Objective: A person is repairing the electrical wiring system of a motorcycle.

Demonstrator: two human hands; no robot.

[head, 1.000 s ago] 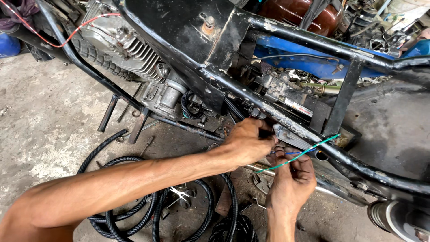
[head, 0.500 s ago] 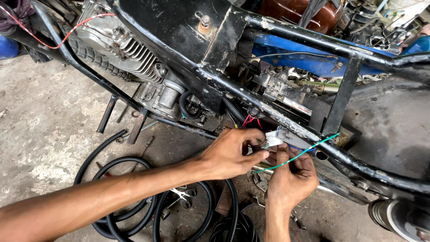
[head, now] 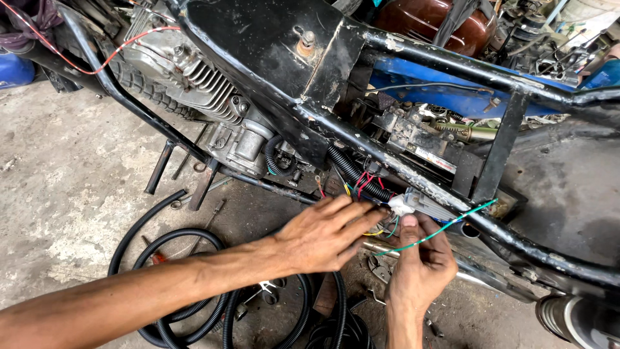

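My left hand point(head: 323, 236) reaches in from the lower left, its fingers stretched to a small white wire connector point(head: 400, 205) below the black motorcycle frame tube point(head: 400, 165). My right hand point(head: 420, 258) comes up from below and pinches the same connector with thumb and forefinger. A thin green wire point(head: 445, 232) runs from my right hand up to the right, toward the frame. Red, yellow and blue wires point(head: 365, 187) lead out of a black corrugated sleeve point(head: 349, 169) into the connector.
The finned engine point(head: 194, 84) sits at upper left with a red wire point(head: 77, 64) looping over it. Coils of black corrugated tubing point(head: 187, 284) lie on the concrete floor point(head: 58, 194). A blue panel point(head: 452, 87) and a brown tank point(head: 433, 19) are behind the frame.
My left hand has drawn back from the frame, down and to the left, and its fingers have opened out flat toward the connector. My right hand stays at the connector.
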